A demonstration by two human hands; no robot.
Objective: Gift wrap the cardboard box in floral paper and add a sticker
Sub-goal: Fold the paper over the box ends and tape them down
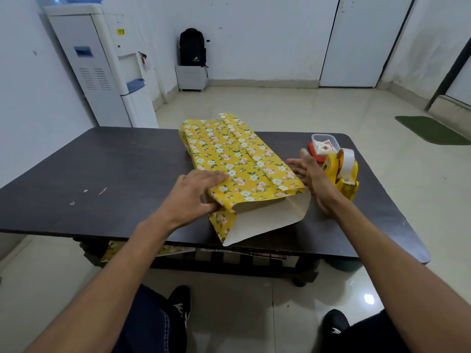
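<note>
While left grip (197, 191) presses flat on the box (229, 154), right grip (312, 175) splays beside it.

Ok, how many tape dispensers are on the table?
1: the yellow tape dispenser, on the table right of the right hand, nearer than the clear container. None seems hidden.

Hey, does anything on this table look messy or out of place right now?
The floral paper gapes open at its near end: its white underside juts past the table edge, and the cardboard box shows inside. Small white scraps lie on the table's left part. Nothing else stands out.
</note>
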